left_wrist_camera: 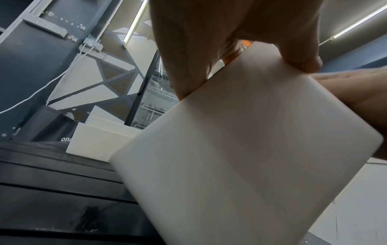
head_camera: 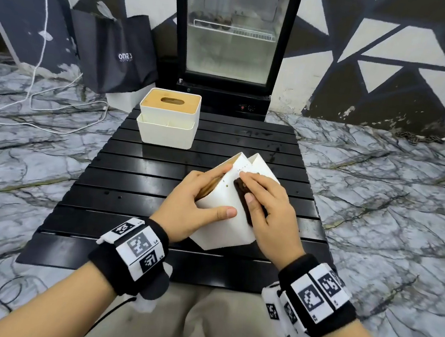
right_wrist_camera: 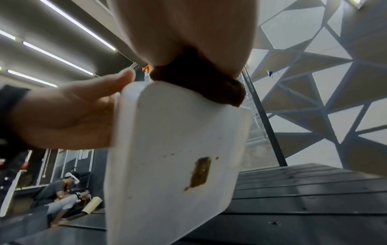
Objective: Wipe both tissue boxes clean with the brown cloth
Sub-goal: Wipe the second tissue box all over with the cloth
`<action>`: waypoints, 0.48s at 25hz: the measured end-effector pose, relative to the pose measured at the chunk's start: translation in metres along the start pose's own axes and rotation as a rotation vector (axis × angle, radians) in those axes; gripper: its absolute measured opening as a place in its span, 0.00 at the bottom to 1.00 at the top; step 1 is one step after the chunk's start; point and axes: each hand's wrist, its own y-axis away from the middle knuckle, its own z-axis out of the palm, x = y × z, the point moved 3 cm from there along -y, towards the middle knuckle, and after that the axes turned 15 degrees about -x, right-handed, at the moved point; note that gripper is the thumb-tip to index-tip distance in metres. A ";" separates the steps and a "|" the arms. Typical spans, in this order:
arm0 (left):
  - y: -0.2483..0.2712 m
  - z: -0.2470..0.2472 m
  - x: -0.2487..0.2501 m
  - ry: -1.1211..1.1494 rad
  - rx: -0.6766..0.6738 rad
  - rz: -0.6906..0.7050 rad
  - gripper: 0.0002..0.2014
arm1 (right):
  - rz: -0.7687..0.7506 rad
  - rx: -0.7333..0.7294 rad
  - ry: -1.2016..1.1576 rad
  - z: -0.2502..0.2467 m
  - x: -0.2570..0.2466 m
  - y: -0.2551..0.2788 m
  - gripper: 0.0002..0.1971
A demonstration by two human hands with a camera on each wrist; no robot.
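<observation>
A white tissue box point(head_camera: 223, 221) with a wooden lid lies tipped on its side over the middle of the black slatted table point(head_camera: 132, 174). My left hand point(head_camera: 198, 201) grips it, fingers over the lid side and thumb across the white face. My right hand point(head_camera: 269, 209) presses the folded brown cloth point(head_camera: 243, 195) onto the box's upper face. In the right wrist view the cloth point(right_wrist_camera: 201, 81) sits on the box's top edge, and the box's end face point(right_wrist_camera: 173, 157) carries a brown smear and specks. A second white tissue box point(head_camera: 168, 119) with a wooden lid stands upright at the table's far left.
A black glass-door fridge point(head_camera: 231, 30) stands behind the table, with a black bag point(head_camera: 115, 51) to its left. White cables point(head_camera: 56, 105) trail over the marbled floor on the left. In the right wrist view another person point(right_wrist_camera: 62, 194) sits on the floor far off.
</observation>
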 end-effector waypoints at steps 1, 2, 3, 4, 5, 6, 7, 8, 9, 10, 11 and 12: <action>0.000 0.000 -0.001 -0.010 0.004 -0.005 0.35 | 0.020 -0.004 -0.007 -0.003 0.003 -0.003 0.17; 0.000 0.000 -0.001 -0.014 0.009 -0.010 0.34 | 0.051 -0.001 -0.014 -0.006 0.006 -0.009 0.17; 0.000 -0.001 -0.001 -0.014 0.011 -0.015 0.34 | 0.089 0.004 -0.020 -0.007 0.007 -0.015 0.16; 0.000 -0.001 -0.001 -0.011 0.010 -0.018 0.33 | 0.127 0.008 -0.026 -0.008 0.006 -0.021 0.16; 0.001 -0.002 -0.001 -0.005 0.009 -0.021 0.34 | 0.153 0.015 -0.030 -0.007 0.004 -0.025 0.16; 0.001 -0.002 -0.001 -0.001 0.007 -0.021 0.34 | 0.158 0.026 -0.034 -0.006 0.000 -0.028 0.15; 0.001 -0.002 0.000 0.002 0.005 -0.018 0.34 | 0.141 0.044 -0.045 -0.005 -0.005 -0.029 0.15; 0.001 -0.002 0.000 0.001 0.005 -0.011 0.35 | 0.111 0.061 -0.060 -0.003 -0.010 -0.027 0.14; 0.001 -0.002 -0.001 -0.002 0.007 -0.005 0.35 | 0.073 0.073 -0.079 -0.001 -0.015 -0.024 0.14; 0.001 -0.002 -0.001 -0.003 0.009 0.002 0.35 | 0.036 0.073 -0.095 0.002 -0.019 -0.020 0.14; 0.001 -0.001 -0.002 0.003 0.008 0.009 0.36 | 0.001 0.063 -0.103 0.005 -0.022 -0.015 0.14; 0.001 -0.001 -0.002 0.015 0.004 0.014 0.36 | -0.031 0.045 -0.101 0.007 -0.024 -0.009 0.14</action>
